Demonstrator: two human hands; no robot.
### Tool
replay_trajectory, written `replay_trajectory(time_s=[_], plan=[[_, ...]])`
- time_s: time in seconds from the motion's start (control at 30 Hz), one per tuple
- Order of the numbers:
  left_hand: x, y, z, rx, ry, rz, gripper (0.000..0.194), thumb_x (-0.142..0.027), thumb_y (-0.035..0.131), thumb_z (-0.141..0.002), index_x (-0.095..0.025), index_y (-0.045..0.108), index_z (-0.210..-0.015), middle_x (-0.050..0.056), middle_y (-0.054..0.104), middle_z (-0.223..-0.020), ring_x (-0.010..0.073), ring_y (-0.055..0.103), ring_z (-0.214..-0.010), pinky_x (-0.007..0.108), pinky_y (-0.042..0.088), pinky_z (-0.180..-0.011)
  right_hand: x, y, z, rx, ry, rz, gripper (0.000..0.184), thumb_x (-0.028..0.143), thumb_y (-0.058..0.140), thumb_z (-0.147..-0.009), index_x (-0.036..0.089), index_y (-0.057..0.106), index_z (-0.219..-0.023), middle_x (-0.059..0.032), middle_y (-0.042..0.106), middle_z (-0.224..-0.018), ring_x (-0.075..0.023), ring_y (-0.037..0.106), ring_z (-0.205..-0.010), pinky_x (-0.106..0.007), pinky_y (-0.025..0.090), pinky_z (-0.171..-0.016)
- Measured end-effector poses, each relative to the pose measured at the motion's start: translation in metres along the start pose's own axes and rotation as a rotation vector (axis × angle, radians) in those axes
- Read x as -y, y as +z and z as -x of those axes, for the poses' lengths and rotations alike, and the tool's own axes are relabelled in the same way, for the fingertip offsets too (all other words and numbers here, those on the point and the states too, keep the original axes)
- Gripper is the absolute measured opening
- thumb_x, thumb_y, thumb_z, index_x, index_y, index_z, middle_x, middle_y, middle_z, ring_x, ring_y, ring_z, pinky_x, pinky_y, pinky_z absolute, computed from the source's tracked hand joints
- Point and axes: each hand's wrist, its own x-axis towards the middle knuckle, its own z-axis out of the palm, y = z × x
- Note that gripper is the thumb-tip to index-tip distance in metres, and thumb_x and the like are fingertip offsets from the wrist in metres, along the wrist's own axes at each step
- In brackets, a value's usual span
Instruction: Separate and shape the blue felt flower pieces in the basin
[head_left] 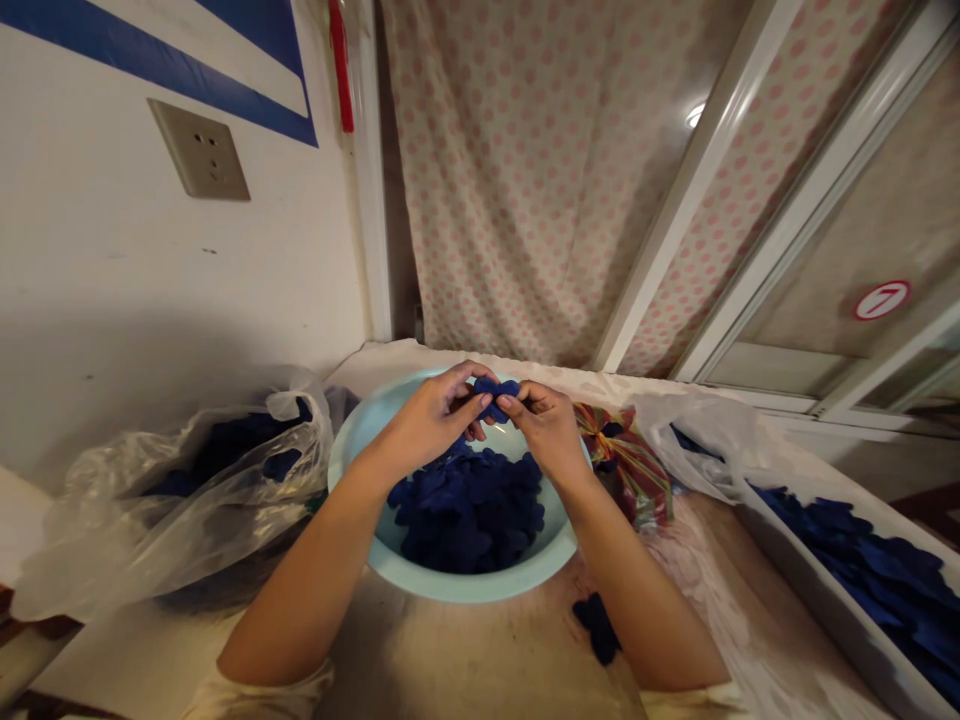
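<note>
Between my two hands, above the far side of a light blue basin (pixel 472 590), is a small dark blue flower-shaped piece (pixel 495 390). My left hand (pixel 442 405) pinches its left side between thumb and fingers. On the other side my right hand (pixel 544 420) grips it the same way, with both thumbs close together on the near face. A heap of similar dark blue pieces (pixel 469 510) fills the bottom of the basin below. One loose dark blue piece (pixel 598 628) lies on the table beside my right forearm.
A clear plastic bag (pixel 172 540) with dark blue pieces stands left of the basin. To the right are a striped bag (pixel 637 465), another clear bag (pixel 697 440) and a white box (pixel 795 570) of dark blue pieces. A curtain (pixel 517 200) hangs behind the table.
</note>
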Motion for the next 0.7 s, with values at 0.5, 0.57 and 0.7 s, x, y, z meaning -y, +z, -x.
replay_trajectory(time_s=[0.5,0.57,0.7], plan=[[0.0025,-0.0067,-0.0042,-0.039,-0.025,0.023,0.025,-0.04,0.052,-0.083,-0.015,0.054,-0.08,-0.002,0.054,-0.066,0.0095,0.059,-0.054,0.02,0.048,-0.049,0.0022,-0.0032,0.0019,0.087,-0.084,0.179,0.033,0.042,0.052,-0.081,0.018,0.049,-0.059,0.0033,0.04,-0.053,-0.0098,0.036,-0.051,-0.024,0.029,-0.05],[0.002,-0.007,-0.0043,-0.043,-0.028,0.022,0.025,-0.039,0.053,-0.082,-0.015,0.053,-0.079,-0.002,0.055,-0.064,0.0091,0.058,-0.053,0.019,0.047,-0.049,0.0037,-0.0028,0.0022,0.106,-0.095,0.192,0.034,0.04,0.049,-0.083,0.018,0.049,-0.058,0.0024,0.044,-0.053,-0.0102,0.038,-0.051,-0.024,0.03,-0.05],[0.0033,-0.0069,-0.005,-0.063,-0.04,0.001,0.024,-0.039,0.054,-0.081,-0.015,0.052,-0.078,-0.002,0.055,-0.063,0.0077,0.054,-0.049,0.019,0.046,-0.048,0.006,-0.0006,0.0027,0.129,-0.075,0.187,0.037,0.04,0.045,-0.085,0.018,0.048,-0.056,0.0008,0.051,-0.054,-0.0107,0.04,-0.05,-0.024,0.031,-0.05]])
